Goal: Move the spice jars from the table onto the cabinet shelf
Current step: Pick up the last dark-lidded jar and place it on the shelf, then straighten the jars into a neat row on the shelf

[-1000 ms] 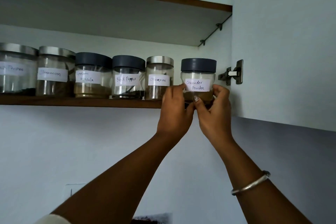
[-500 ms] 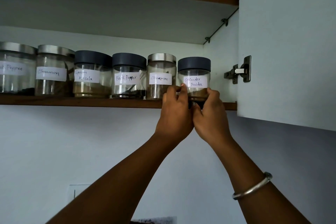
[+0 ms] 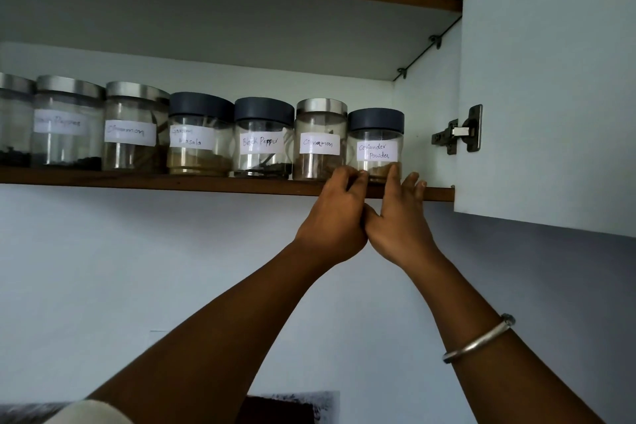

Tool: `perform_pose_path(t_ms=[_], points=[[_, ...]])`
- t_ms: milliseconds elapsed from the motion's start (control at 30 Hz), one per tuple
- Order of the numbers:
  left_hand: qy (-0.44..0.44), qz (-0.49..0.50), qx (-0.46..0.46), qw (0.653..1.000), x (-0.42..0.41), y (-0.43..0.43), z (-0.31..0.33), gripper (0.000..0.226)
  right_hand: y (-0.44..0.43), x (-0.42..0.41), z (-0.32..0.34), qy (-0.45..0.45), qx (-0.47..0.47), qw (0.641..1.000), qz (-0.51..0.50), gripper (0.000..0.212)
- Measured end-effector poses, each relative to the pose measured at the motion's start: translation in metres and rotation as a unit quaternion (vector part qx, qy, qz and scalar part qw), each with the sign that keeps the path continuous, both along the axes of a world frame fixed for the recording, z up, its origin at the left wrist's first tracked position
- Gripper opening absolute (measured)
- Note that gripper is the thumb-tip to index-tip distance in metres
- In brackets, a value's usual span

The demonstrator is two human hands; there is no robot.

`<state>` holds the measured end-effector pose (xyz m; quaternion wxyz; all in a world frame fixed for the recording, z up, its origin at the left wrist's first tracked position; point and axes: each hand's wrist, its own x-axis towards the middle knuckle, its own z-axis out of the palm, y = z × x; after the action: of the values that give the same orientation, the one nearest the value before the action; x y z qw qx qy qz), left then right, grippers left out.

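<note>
The coriander powder jar (image 3: 377, 144), dark-lidded and labelled, stands upright on the cabinet shelf (image 3: 172, 182) near its right end, at the end of the jar row and touching or just beside a steel-lidded cinnamon jar (image 3: 320, 139) on its left.

Both hands are raised to the jar's base at the shelf's front edge. The left hand (image 3: 332, 217) is at the jar's lower left, with bent fingers whose tips meet the glass. Whether it grips or only touches the jar cannot be determined. The right hand (image 3: 401, 220) is spread and holds nothing. One straight finger lies against the jar's lower right, and the others fan out to the right over the shelf edge. The thumbs meet below the shelf.

The fingers cover the jar's foot. The leftmost jar is cut off by the frame edge. The pepper label (image 3: 58, 122) towards the left end is blurred and only partly legible. A bangle (image 3: 478, 341) sits on the right forearm.
</note>
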<state>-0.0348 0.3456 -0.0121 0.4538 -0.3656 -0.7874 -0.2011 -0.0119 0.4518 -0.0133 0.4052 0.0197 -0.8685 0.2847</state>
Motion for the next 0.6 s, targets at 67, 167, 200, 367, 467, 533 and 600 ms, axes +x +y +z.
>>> perform_pose_path(t_ms=[67, 167, 200, 367, 467, 533, 600], points=[[-0.002, -0.014, -0.017, 1.000, 0.006, -0.010, -0.001, 0.060, -0.009, 0.007, -0.002, 0.006, 0.018, 1.000, 0.005, 0.084], [0.000, -0.017, -0.027, 0.999, 0.014, -0.028, -0.005, 0.062, -0.028, 0.017, -0.003, 0.000, 0.038, 0.999, 0.019, 0.083], [0.000, -0.011, -0.029, 1.000, 0.018, -0.036, -0.007, 0.062, -0.035, 0.020, -0.004, -0.003, 0.043, 0.999, 0.024, 0.083], [-0.015, 0.019, -0.049, 0.998, 0.040, -0.083, -0.013, 0.071, -0.075, 0.038, -0.010, -0.022, 0.075, 0.996, 0.047, 0.078], [-0.029, 0.051, -0.039, 0.998, 0.054, -0.123, -0.015, 0.075, -0.109, 0.050, -0.014, -0.024, 0.089, 0.993, 0.067, 0.075], [-0.040, 0.075, -0.034, 0.996, 0.062, -0.153, -0.017, 0.078, -0.135, 0.058, -0.017, -0.023, 0.098, 0.992, 0.079, 0.073], [-0.051, 0.097, -0.038, 0.993, 0.071, -0.187, -0.019, 0.081, -0.164, 0.064, -0.019, -0.031, 0.102, 0.990, 0.091, 0.072]])
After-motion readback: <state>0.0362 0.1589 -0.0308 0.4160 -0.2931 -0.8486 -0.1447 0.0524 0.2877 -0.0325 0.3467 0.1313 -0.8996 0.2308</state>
